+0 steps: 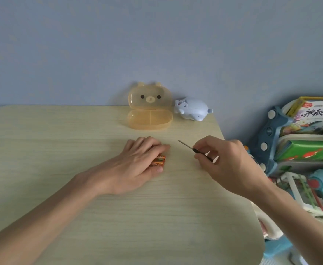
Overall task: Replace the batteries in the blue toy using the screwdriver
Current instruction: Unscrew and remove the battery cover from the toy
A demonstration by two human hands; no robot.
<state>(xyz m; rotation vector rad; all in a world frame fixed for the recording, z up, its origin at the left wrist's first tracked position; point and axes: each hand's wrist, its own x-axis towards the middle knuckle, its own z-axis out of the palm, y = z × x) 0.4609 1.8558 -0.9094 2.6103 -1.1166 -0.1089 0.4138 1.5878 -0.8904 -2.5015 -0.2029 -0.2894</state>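
Blue toy (192,109) lay at table's (61,140) far edge, long axis roughly left-right, touching nothing. Just left of it, an open orange bear-shaped case (150,108). Nothing stood between toy and hands. Nearer, right hand (225,161) pinched the screwdriver (187,145), shaft slanting up-left, tip toward the case. Left hand (137,165) curled over orange batteries (159,159) on the tabletop. Cluttered toy rack (271,142) off table's right.

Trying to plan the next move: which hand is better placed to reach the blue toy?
Probably the right hand: it pinches the screwdriver, tip aimed roughly toward the blue toy, which lies nearer it. The left hand is occupied, gripping the batteries.
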